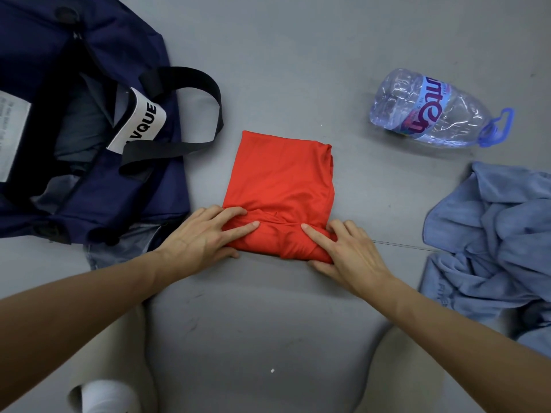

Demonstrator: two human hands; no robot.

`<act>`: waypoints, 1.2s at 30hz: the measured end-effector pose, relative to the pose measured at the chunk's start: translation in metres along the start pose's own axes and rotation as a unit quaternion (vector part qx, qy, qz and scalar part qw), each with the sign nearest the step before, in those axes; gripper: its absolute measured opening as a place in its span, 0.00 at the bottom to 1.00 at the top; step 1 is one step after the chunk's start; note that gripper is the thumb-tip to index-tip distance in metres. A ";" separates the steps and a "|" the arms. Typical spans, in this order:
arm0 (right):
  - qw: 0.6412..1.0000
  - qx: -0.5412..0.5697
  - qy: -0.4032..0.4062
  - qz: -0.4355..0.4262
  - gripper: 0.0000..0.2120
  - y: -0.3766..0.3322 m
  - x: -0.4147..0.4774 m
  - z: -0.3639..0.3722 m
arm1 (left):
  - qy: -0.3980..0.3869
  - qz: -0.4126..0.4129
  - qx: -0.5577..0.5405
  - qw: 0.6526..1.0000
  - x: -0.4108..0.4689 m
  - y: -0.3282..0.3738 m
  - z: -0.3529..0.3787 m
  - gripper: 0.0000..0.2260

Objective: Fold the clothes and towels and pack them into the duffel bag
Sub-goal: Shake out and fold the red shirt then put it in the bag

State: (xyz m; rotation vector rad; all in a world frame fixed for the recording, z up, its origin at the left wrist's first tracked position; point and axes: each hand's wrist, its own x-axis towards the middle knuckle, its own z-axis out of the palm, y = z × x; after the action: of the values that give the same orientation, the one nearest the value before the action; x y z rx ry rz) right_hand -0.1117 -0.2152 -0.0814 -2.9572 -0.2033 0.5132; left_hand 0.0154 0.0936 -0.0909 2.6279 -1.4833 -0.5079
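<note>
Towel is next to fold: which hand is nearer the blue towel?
Right. The right hand holds the red garment's right corner, with the blue towel lying to its right; the left hand holds the left corner, farther off.

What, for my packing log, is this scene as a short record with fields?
red garment: folded, lying on the floor, not yet packed
left hand: grips its near left corner
right hand: grips its near right corner
duffel bag: open, left of the garment, grey fabric inside
blue towel: crumpled, unfolded, at right
water bottle: on its side, beyond the towel
</note>
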 end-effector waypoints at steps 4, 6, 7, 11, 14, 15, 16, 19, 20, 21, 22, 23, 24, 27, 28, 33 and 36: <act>0.999 -0.002 0.030 -0.011 0.30 -0.004 0.004 -0.009 | 0.057 -0.010 -0.013 0.998 0.000 0.002 -0.004 0.21; 0.998 -0.016 0.041 -0.037 0.27 -0.004 0.005 -0.012 | 0.078 -0.005 -0.016 0.997 0.000 0.004 -0.007 0.19; 0.998 -0.018 0.047 -0.048 0.26 -0.002 0.004 -0.013 | 0.082 0.003 -0.019 0.996 0.000 0.005 -0.008 0.18; 0.994 -0.006 0.041 -0.098 0.23 0.000 -0.002 -0.013 | 0.046 0.038 -0.085 0.995 0.000 0.011 -0.011 0.15; 0.991 0.091 -0.013 -0.097 0.21 0.004 0.000 -0.014 | 0.014 -0.015 -0.136 0.990 0.002 0.015 -0.016 0.14; 0.987 0.141 -0.028 -0.066 0.19 0.005 0.002 -0.018 | 0.011 -0.044 -0.153 0.987 0.003 0.015 -0.018 0.15; 0.981 0.186 -0.043 -0.027 0.17 0.006 0.005 -0.022 | 0.007 -0.073 -0.169 0.983 0.004 0.014 -0.018 0.15; 0.951 0.290 -0.065 0.082 0.21 0.008 0.008 -0.029 | -0.026 -0.142 -0.228 0.963 0.009 0.013 -0.018 0.10; 0.940 0.316 -0.063 0.108 0.21 0.007 0.009 -0.029 | -0.041 -0.155 -0.240 0.957 0.012 0.013 -0.018 0.08; 0.933 0.333 -0.057 0.128 0.20 0.006 0.009 -0.028 | -0.052 -0.162 -0.245 0.955 0.013 0.013 -0.017 0.08; 0.927 0.344 -0.050 0.143 0.19 0.004 0.009 -0.025 | -0.060 -0.167 -0.243 0.954 0.015 0.013 -0.017 0.08; 0.921 0.352 -0.041 0.159 0.18 0.001 0.009 -0.022 | -0.065 -0.172 -0.241 0.953 0.016 0.013 -0.015 0.08; 0.919 0.353 -0.029 0.175 0.18 -0.002 0.009 -0.020 | -0.070 -0.179 -0.240 0.951 0.017 0.014 -0.015 0.08; 0.954 0.256 0.068 0.141 0.23 -0.008 0.007 -0.021 | -0.068 -0.203 -0.221 0.952 0.022 0.017 -0.013 0.09; 0.971 0.190 0.116 0.087 0.26 -0.011 0.007 -0.022 | -0.064 -0.210 -0.207 0.954 0.024 0.018 -0.014 0.09; 0.983 -0.004 0.113 -0.146 0.26 -0.010 0.012 -0.008 | -0.033 -0.232 -0.155 0.960 0.025 0.027 -0.018 0.11; 0.993 -0.023 0.034 -0.115 0.39 -0.002 0.015 -0.002 | 0.056 -0.129 -0.060 0.988 0.019 0.020 -0.019 0.15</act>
State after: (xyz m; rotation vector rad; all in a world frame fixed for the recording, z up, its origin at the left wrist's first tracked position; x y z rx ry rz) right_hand -0.0972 -0.2109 -0.0845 -2.9363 -0.5465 0.3806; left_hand 0.0144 0.0653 -0.0730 2.7155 -1.0528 -0.4448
